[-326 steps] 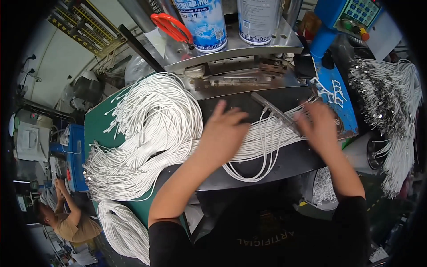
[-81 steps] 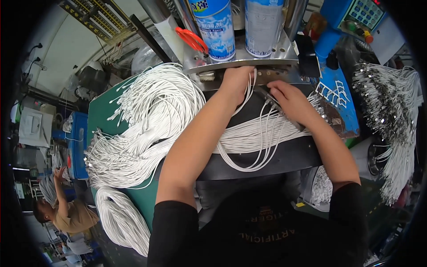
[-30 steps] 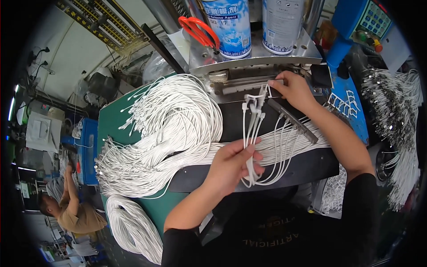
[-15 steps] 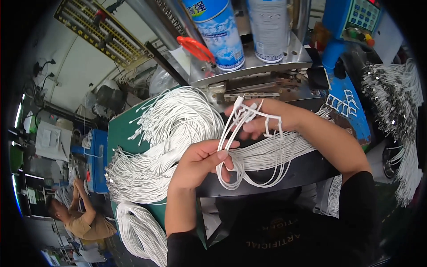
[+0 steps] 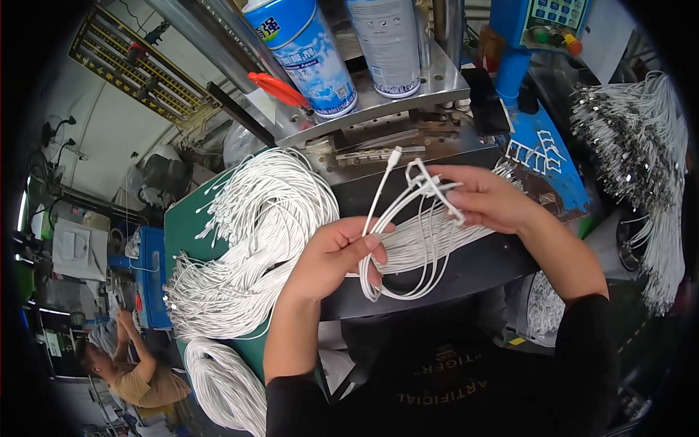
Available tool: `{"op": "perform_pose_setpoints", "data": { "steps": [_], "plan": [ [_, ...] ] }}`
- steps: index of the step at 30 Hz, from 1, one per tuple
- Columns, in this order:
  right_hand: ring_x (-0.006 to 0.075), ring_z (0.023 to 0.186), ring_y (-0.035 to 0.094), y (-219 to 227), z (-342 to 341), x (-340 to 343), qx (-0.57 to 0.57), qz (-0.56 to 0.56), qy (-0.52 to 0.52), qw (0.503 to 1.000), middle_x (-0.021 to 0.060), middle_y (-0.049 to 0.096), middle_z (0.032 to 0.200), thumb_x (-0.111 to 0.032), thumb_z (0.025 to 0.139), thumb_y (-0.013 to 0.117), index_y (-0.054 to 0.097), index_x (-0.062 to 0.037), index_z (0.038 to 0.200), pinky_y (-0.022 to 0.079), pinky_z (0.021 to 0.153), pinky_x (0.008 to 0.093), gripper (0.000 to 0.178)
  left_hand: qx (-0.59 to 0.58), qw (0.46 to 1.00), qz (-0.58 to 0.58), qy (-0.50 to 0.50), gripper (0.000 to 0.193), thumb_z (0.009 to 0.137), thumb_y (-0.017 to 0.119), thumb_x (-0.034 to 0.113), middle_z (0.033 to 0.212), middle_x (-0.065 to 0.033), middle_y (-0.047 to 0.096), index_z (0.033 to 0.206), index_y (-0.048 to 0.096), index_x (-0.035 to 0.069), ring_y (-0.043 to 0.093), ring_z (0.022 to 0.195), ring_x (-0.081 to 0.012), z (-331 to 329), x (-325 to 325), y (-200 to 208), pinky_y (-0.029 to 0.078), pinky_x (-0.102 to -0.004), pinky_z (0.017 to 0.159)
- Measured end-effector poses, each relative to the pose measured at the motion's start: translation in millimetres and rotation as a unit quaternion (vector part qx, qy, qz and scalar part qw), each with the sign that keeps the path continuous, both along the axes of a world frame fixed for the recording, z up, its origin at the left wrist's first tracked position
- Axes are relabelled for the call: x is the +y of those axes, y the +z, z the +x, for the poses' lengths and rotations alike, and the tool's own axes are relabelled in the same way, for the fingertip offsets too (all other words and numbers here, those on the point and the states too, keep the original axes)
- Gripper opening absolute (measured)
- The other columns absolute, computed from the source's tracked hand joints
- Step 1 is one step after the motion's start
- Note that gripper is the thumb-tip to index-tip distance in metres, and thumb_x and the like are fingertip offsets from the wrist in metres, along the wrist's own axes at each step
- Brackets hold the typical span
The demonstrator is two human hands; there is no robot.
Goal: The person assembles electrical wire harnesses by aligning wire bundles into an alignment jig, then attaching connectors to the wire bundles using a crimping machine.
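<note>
Loops of thin white cable (image 5: 369, 275) hang from my left hand (image 5: 336, 256), which pinches them between thumb and fingers. One cable end with a small white connector (image 5: 394, 157) stands up free above that hand. To the right, the fingers of my right hand (image 5: 482, 198) close on a white moulded plastic strip (image 5: 438, 195) joined to the other cable ends. Its angular, frame-like part sticks out to the left of the fingertips. Exactly how the cables enter the strip is hidden by the fingers. Beneath both hands lies a bundle of straight white cables (image 5: 415, 247).
A big pile of white cables (image 5: 284, 197) covers the green mat (image 5: 182, 218) at left, with a coiled bundle (image 5: 226, 382) below. Two spray cans (image 5: 313, 65) stand on a metal machine plate (image 5: 437, 91). White plastic frames (image 5: 535, 156) lie on a blue surface; another person (image 5: 135, 364) is far left.
My right hand has moved right, away from the left hand, turning the plastic strip. The connector end now stands apart from it. The whole view has shifted slightly.
</note>
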State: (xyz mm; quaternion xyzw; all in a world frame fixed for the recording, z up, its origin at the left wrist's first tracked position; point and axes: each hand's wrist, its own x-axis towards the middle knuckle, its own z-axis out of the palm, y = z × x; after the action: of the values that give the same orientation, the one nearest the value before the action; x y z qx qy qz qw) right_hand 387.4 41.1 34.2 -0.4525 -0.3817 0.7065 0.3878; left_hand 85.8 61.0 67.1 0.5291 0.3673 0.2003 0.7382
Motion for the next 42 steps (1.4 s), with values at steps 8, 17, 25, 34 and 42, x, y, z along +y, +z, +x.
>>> {"op": "perform_pose_setpoints", "data": {
  "steps": [8,17,25,34,42],
  "plan": [
    [0.0143,0.077,0.063,-13,94,-15,-0.431,0.238,-0.194,0.849,0.0044,0.07,0.089,-0.02,0.095,0.068,0.071,-0.0002,0.111,0.05,0.07,0.0286,0.026,-0.136,0.946,0.166,0.244,0.024,0.101,0.058,0.02,0.077,-0.0104,0.065,0.104,0.064,-0.003,0.063,0.059,-0.0208,-69,51,-11,0.053,-0.0318,0.059],
    [0.0374,0.091,0.066,-36,16,-60,-0.599,0.312,-0.044,0.737,0.0183,0.068,0.105,-0.021,0.093,0.067,0.068,-0.0002,0.109,0.052,0.078,0.0436,0.026,0.227,0.803,0.496,0.24,0.021,0.09,0.072,0.023,0.075,-0.0136,0.066,0.087,0.074,0.003,0.064,0.074,-0.0307,5,34,-51,0.051,-0.0399,0.068],
    [0.036,0.095,0.066,-92,9,24,-0.509,0.29,-0.145,0.797,0.0201,0.068,0.105,-0.026,0.101,0.058,0.068,0.0027,0.11,0.051,0.085,0.0401,0.032,0.105,0.757,0.645,-0.01,0.016,0.091,0.064,0.018,0.08,-0.0134,0.059,0.085,0.065,0.003,0.06,0.076,-0.0349,85,12,-112,0.049,-0.0457,0.074],
    [0.0304,0.126,0.056,-165,-5,262,-0.628,0.382,-0.127,0.666,0.0147,0.061,0.136,-0.034,0.094,0.064,0.06,-0.0125,0.137,0.039,0.11,0.038,0.048,0.251,0.728,0.61,0.188,0.028,0.09,0.057,0.021,0.073,-0.0202,0.07,0.076,0.071,0.002,0.07,0.07,-0.036,116,171,-156,0.058,-0.0433,0.066],
    [0.0302,0.126,0.056,-211,-3,285,-0.628,0.371,-0.101,0.676,0.0149,0.061,0.136,-0.036,0.094,0.064,0.06,-0.012,0.136,0.04,0.11,0.0383,0.049,0.349,0.738,0.554,0.162,0.034,0.091,0.054,0.03,0.095,-0.0197,0.071,0.091,0.074,0.003,0.068,0.093,-0.0403,98,192,-167,0.055,-0.0505,0.081]
  ]
}}
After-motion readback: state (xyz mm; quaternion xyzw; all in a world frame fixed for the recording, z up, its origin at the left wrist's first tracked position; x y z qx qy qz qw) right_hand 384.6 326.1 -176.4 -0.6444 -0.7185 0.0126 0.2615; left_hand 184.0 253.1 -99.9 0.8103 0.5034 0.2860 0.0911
